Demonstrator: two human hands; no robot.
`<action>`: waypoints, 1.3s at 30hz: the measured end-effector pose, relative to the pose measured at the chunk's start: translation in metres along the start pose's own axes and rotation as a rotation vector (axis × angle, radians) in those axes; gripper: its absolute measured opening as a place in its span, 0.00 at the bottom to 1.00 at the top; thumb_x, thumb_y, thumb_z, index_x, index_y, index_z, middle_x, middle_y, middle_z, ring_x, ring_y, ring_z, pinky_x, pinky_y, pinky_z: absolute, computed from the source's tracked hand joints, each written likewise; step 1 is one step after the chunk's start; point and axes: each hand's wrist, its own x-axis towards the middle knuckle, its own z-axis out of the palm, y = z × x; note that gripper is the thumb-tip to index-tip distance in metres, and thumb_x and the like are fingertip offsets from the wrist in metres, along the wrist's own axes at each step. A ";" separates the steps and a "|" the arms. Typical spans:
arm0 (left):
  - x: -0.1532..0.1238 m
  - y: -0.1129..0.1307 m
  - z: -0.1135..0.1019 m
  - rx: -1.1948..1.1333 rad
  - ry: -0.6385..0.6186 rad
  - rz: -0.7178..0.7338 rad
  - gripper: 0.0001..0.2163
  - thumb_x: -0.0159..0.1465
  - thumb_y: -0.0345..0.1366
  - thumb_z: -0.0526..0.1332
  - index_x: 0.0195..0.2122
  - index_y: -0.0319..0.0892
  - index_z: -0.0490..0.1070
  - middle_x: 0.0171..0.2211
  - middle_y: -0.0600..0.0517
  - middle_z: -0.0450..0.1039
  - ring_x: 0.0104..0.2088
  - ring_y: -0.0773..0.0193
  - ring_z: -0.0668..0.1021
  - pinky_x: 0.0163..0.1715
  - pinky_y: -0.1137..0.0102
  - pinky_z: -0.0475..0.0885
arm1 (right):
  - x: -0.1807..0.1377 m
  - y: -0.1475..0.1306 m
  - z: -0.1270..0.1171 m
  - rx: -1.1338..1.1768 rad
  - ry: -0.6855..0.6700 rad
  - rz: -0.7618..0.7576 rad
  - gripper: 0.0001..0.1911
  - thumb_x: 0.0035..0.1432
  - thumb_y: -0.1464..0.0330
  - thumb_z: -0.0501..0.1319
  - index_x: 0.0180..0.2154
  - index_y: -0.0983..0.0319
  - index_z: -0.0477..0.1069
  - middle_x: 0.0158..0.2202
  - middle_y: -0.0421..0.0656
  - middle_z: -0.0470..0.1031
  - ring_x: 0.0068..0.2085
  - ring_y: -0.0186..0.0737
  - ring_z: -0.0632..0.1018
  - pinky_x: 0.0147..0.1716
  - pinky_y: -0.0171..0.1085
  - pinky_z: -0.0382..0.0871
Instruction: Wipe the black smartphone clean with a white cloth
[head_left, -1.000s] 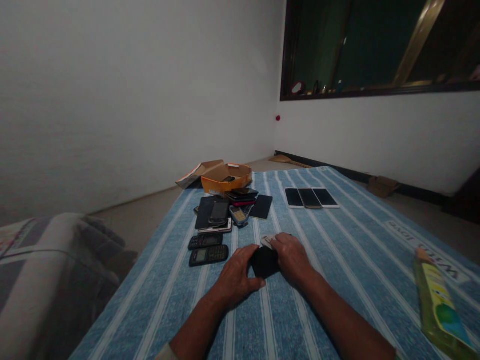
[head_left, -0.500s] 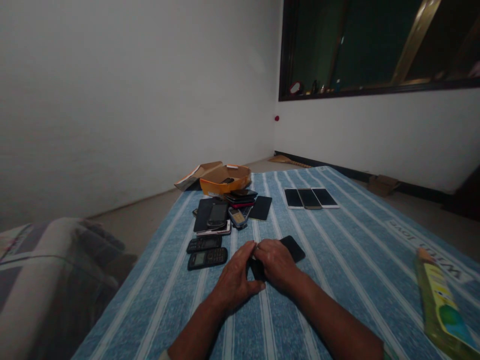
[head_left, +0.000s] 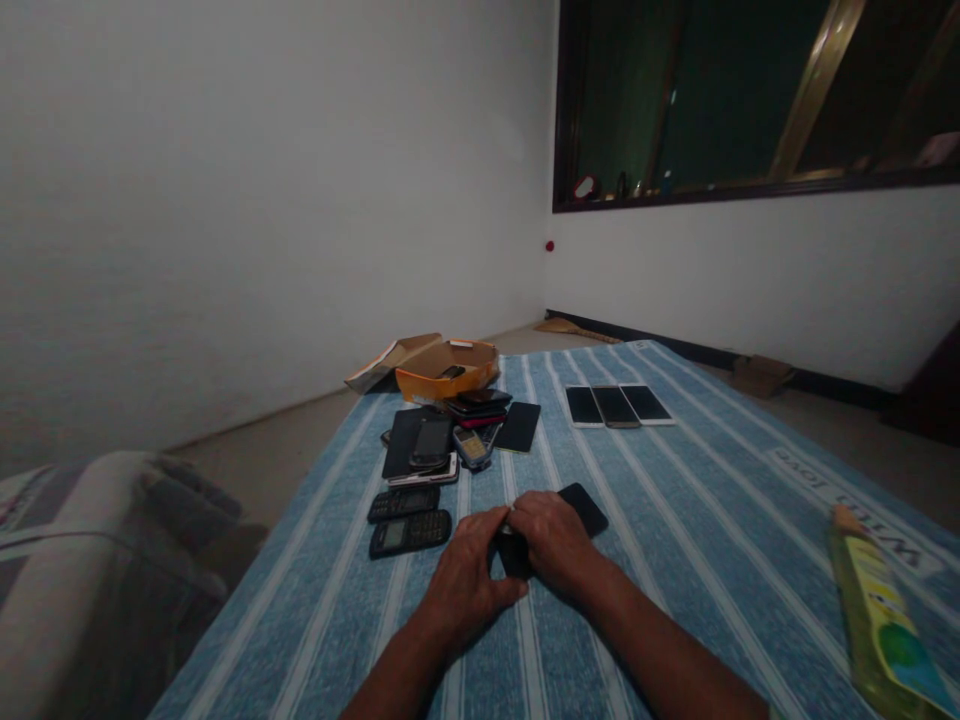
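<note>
My left hand [head_left: 465,575] and my right hand [head_left: 553,540] meet on the blue striped cloth [head_left: 675,560], both gripping a small dark phone-like object [head_left: 514,553] that is mostly hidden between the fingers. A black smartphone [head_left: 583,508] lies flat just beyond my right hand. Two black keypad phones [head_left: 409,518] lie side by side to the left of my left hand. Farther off sits a pile of assorted phones [head_left: 457,430].
Three smartphones [head_left: 616,405] lie in a row at the far right of the cloth. An open orange cardboard box [head_left: 442,368] stands at the far edge. A yellow-green packet [head_left: 877,620] lies near the right edge. A grey cushion [head_left: 82,560] is at left.
The dark object first lay broad between my hands; the black smartphone now lies apart beyond my right hand, and both hands have closed tighter on a smaller dark piece.
</note>
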 end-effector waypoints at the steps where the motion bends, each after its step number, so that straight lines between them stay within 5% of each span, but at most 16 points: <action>1: 0.000 0.000 -0.001 0.006 0.007 0.003 0.33 0.44 0.28 0.67 0.54 0.43 0.67 0.51 0.46 0.74 0.52 0.47 0.74 0.54 0.52 0.68 | 0.000 0.000 0.000 -0.003 -0.001 0.005 0.13 0.61 0.77 0.54 0.42 0.63 0.74 0.36 0.44 0.74 0.42 0.40 0.72 0.42 0.38 0.59; 15: -0.002 -0.003 -0.001 -0.002 0.027 -0.017 0.31 0.43 0.27 0.66 0.52 0.43 0.69 0.49 0.44 0.74 0.52 0.45 0.74 0.54 0.51 0.69 | 0.001 0.001 0.008 0.002 0.025 0.035 0.10 0.61 0.77 0.55 0.38 0.62 0.74 0.34 0.42 0.74 0.40 0.40 0.72 0.40 0.36 0.60; 30: -0.007 -0.039 0.007 0.015 0.070 0.126 0.34 0.45 0.34 0.71 0.55 0.49 0.68 0.52 0.46 0.74 0.52 0.44 0.75 0.52 0.52 0.73 | -0.001 0.013 0.007 0.029 0.060 0.187 0.12 0.58 0.79 0.56 0.36 0.61 0.74 0.36 0.42 0.74 0.42 0.41 0.73 0.42 0.36 0.60; 39: -0.008 -0.046 0.013 0.002 0.099 0.169 0.37 0.43 0.28 0.67 0.58 0.50 0.65 0.53 0.47 0.72 0.53 0.44 0.74 0.53 0.53 0.72 | 0.003 -0.005 0.016 0.035 0.108 0.086 0.07 0.58 0.77 0.60 0.37 0.62 0.74 0.35 0.43 0.75 0.39 0.41 0.73 0.40 0.37 0.61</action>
